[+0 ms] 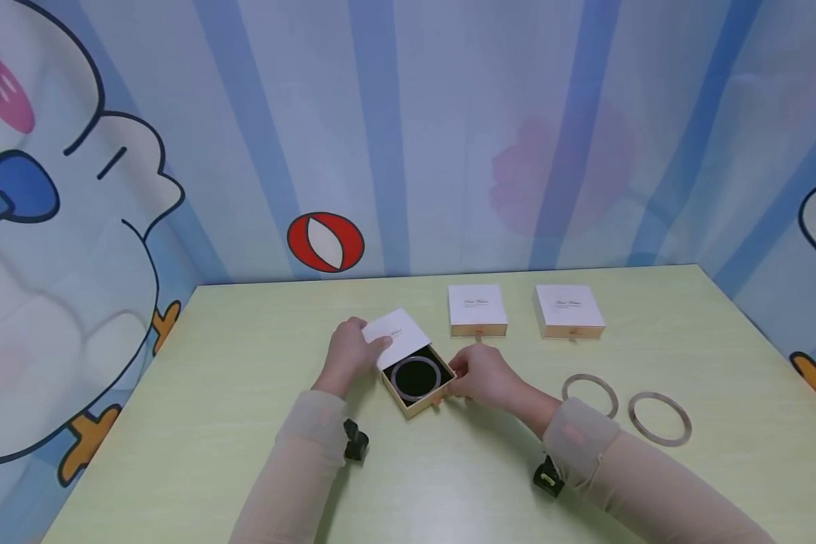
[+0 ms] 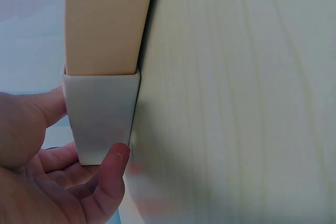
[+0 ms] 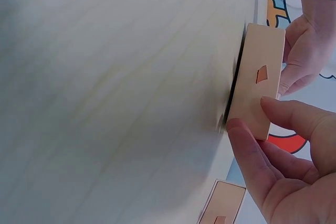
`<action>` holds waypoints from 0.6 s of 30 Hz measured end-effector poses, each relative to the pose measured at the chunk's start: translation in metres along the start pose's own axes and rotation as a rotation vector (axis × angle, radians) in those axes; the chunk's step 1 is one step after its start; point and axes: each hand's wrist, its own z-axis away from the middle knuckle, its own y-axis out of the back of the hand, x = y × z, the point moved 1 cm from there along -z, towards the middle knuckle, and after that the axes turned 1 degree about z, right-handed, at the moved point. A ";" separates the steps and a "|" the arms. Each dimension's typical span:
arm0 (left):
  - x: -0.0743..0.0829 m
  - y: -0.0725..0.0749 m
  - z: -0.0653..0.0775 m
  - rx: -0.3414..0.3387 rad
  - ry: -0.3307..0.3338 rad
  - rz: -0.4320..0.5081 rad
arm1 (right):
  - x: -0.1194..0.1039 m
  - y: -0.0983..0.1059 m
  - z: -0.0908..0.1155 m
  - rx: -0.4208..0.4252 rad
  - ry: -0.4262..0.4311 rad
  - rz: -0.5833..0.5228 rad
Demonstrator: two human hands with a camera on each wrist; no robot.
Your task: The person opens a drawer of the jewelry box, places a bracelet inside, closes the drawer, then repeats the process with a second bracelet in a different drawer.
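A small drawer-style gift box sits angled on the table, its tan drawer (image 1: 409, 409) pulled partway out of a white sleeve (image 1: 397, 338). In the dark lining of the drawer lies a pale ring-shaped bangle (image 1: 416, 378). My left hand (image 1: 349, 353) holds the sleeve by its left side, thumb on top; the left wrist view shows fingers around the sleeve (image 2: 102, 119). At the drawer's right front corner my right hand (image 1: 486, 374) pinches the drawer, as the right wrist view shows beside its orange pull tab (image 3: 262, 74).
Two shut white boxes, one (image 1: 477, 308) behind the right hand and another (image 1: 569, 310) farther right, stand near the table's back edge. Two loose bangles, one (image 1: 590, 378) partly behind the right forearm and one (image 1: 659, 419) beyond it, lie on the right. A printed backdrop (image 1: 442, 136) rises behind the table.
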 end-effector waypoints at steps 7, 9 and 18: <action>-0.001 0.000 -0.001 -0.001 -0.002 -0.018 | -0.002 0.000 -0.002 0.002 0.014 0.045; -0.001 0.000 -0.002 -0.001 -0.001 -0.015 | -0.002 0.000 -0.003 0.004 0.014 0.050; 0.000 0.000 0.000 -0.007 0.003 -0.011 | -0.004 0.000 -0.005 0.014 0.027 0.069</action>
